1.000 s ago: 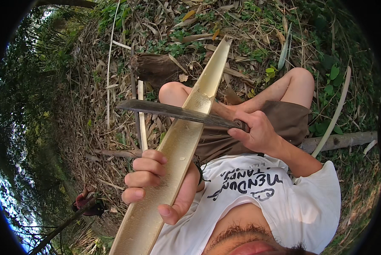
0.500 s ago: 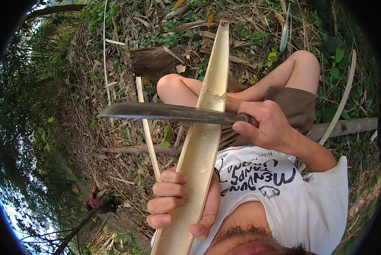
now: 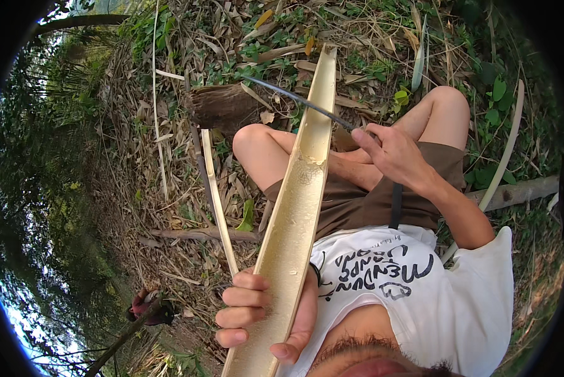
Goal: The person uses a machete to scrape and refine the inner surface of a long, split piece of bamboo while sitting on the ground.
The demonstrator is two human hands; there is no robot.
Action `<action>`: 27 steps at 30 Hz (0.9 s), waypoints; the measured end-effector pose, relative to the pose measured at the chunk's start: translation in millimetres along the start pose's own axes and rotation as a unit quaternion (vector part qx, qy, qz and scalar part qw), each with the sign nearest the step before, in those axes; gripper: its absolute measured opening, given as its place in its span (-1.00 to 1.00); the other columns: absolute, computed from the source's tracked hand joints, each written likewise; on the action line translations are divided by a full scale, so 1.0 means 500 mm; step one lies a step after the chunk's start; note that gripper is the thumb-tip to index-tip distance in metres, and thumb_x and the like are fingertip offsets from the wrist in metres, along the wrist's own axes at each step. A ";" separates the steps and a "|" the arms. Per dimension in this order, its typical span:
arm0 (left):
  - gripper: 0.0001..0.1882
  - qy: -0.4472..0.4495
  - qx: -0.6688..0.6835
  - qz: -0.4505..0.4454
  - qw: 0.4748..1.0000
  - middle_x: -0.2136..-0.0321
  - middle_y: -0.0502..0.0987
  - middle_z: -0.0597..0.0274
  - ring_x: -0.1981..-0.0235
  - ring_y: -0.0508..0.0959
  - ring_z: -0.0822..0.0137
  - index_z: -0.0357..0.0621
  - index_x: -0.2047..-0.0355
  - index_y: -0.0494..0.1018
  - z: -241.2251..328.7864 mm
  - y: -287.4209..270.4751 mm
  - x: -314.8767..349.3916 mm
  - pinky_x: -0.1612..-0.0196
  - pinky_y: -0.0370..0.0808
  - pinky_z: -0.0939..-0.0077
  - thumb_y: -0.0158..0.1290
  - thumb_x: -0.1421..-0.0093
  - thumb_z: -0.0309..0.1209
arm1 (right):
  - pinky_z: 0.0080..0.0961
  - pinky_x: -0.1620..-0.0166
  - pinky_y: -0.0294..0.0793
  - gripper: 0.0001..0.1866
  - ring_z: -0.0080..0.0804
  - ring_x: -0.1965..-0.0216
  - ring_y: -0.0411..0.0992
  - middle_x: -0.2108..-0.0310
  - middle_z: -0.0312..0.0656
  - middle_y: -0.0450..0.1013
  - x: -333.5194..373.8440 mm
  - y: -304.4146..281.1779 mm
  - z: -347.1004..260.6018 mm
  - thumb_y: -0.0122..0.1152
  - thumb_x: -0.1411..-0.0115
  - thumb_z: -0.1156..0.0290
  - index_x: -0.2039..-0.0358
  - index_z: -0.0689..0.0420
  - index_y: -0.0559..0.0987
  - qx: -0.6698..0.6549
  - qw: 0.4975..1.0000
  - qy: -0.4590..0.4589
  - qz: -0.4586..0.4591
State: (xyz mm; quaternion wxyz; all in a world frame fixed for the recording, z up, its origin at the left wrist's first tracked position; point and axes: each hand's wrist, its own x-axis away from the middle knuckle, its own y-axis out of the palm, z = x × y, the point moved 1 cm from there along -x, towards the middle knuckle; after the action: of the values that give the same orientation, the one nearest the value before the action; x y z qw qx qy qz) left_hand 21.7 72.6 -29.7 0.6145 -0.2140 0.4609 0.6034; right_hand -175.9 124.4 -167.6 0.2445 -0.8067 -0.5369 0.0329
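A long split bamboo half (image 3: pixel 293 235), hollow side up, slants from the bottom edge up to its narrow far end. My left hand (image 3: pixel 266 314) is closed around its near part, fingers over one edge and thumb over the other. My right hand (image 3: pixel 394 157) grips a machete by its handle, which the fingers mostly hide. The machete blade (image 3: pixel 288 94), seen nearly edge-on, crosses over the bamboo near its far end, pointing up and left. Whether the blade touches the bamboo I cannot tell. Between the blade and my left hand, a ragged ridge shows across the hollow.
My bent legs (image 3: pixel 269 154) lie under and beside the bamboo. A cut log (image 3: pixel 222 105) rests beyond my knee. A narrow pale strip (image 3: pixel 218 201) lies left of the bamboo, and a curved strip (image 3: pixel 507 147) at right. Another person (image 3: pixel 150 308) is at the far left.
The machete has moved away from me toward the bamboo's far end, and its blade has turned from broadside to edge-on. My left hand keeps its grip; the bamboo has shifted slightly.
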 end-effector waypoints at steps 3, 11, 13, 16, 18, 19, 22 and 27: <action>-0.45 0.015 0.024 -0.035 0.999 0.49 0.06 0.40 0.49 0.13 0.43 -0.13 0.21 0.18 -0.021 -0.011 0.004 0.39 0.14 0.48 0.11 -0.12 0.04 | -0.19 0.53 0.42 -0.44 0.01 0.66 0.45 0.79 0.00 0.35 0.051 0.004 -0.075 0.11 -0.26 -0.07 0.52 0.26 0.53 -0.011 0.989 -0.143 -0.034; -0.40 0.007 0.008 -0.038 0.999 0.48 0.04 0.40 0.45 0.12 0.43 -0.14 0.22 0.16 -0.002 -0.016 0.002 0.36 0.15 0.47 0.10 -0.14 0.11 | -0.19 0.52 0.43 -0.41 0.02 0.64 0.46 0.76 0.03 0.38 0.018 0.010 -0.027 0.08 -0.28 -0.12 0.50 0.25 0.54 -0.008 0.992 -0.128 0.001; -0.42 0.008 -0.023 -0.072 0.997 0.48 0.04 0.40 0.45 0.12 0.43 -0.14 0.22 0.16 0.001 -0.026 0.006 0.36 0.15 0.48 0.09 -0.14 0.10 | -0.18 0.51 0.42 -0.39 0.04 0.62 0.47 0.72 0.06 0.41 0.022 0.014 -0.023 0.06 -0.28 -0.12 0.53 0.26 0.53 -0.029 0.995 -0.098 -0.011; -0.42 -0.020 0.000 -0.080 0.997 0.48 0.04 0.41 0.46 0.11 0.44 -0.12 0.21 0.15 0.009 -0.023 0.004 0.35 0.14 0.49 0.10 -0.15 0.10 | -0.17 0.52 0.41 -0.39 0.06 0.62 0.46 0.72 0.06 0.40 -0.054 0.017 0.102 0.08 -0.28 -0.09 0.60 0.25 0.46 -0.016 0.998 -0.039 0.042; -0.43 0.014 -0.062 -0.007 0.998 0.47 0.03 0.42 0.46 0.11 0.45 -0.09 0.20 0.15 -0.010 -0.029 0.009 0.33 0.14 0.51 0.10 -0.16 0.10 | -0.24 0.53 0.36 -0.43 -0.06 0.64 0.42 0.69 0.05 0.39 -0.049 0.004 0.042 0.06 -0.30 -0.07 0.53 0.26 0.49 0.005 1.000 -0.010 -0.012; -0.40 0.009 -0.016 -0.015 1.000 0.45 0.03 0.42 0.46 0.11 0.45 -0.08 0.18 0.13 -0.013 -0.030 0.004 0.31 0.14 0.52 0.14 -0.14 0.10 | -0.28 0.53 0.34 -0.45 -0.11 0.66 0.40 0.68 0.05 0.39 -0.029 0.006 0.013 0.05 -0.31 -0.05 0.49 0.26 0.51 0.016 0.999 0.009 -0.047; -0.39 0.042 -0.048 0.009 0.998 0.46 0.03 0.42 0.46 0.11 0.45 -0.08 0.19 0.14 -0.025 -0.012 0.016 0.32 0.14 0.51 0.19 -0.10 0.06 | -0.21 0.52 0.37 -0.45 -0.05 0.63 0.45 0.67 0.03 0.41 0.010 0.021 -0.014 0.04 -0.31 -0.07 0.44 0.26 0.53 0.001 0.979 -0.206 0.001; -0.49 -0.026 -0.001 0.065 0.998 0.51 0.06 0.41 0.50 0.11 0.44 -0.10 0.25 0.18 -0.018 -0.012 -0.001 0.38 0.15 0.47 0.16 -0.06 -0.04 | -0.19 0.54 0.36 -0.46 0.00 0.65 0.43 0.72 0.04 0.38 -0.089 0.008 0.098 0.08 -0.29 -0.03 0.52 0.26 0.50 0.078 0.996 -0.052 0.012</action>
State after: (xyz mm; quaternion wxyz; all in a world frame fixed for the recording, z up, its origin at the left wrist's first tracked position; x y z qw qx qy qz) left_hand 24.8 63.7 -35.6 0.5855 -0.1686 0.4576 0.6475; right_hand -206.8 101.2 -221.7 0.2781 -0.7889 -0.5349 0.1192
